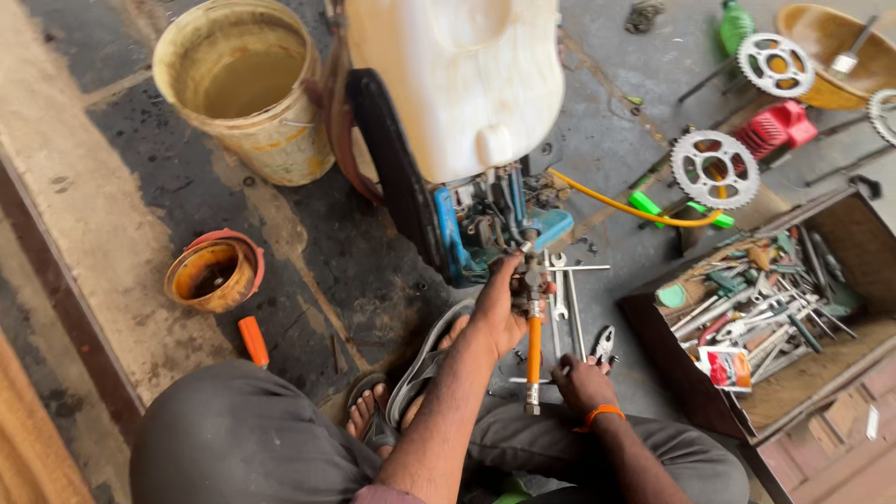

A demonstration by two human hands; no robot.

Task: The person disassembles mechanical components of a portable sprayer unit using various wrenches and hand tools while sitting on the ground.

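Risk judged: orange-handled tool [534, 350] could slip off small metal fitting [529, 277] if grip is loosened, as floor and parts look oily; loose spanners [560, 297] just beside could be knocked.

Left hand [497, 308] clamped around fitting at near side of blue pump unit [485, 229], below white tank [457, 75].

Right hand [581, 385] closed near tool's lower end; hold on it cannot be told.

Tool upright, orange shaft, metal ends, at scene centre.
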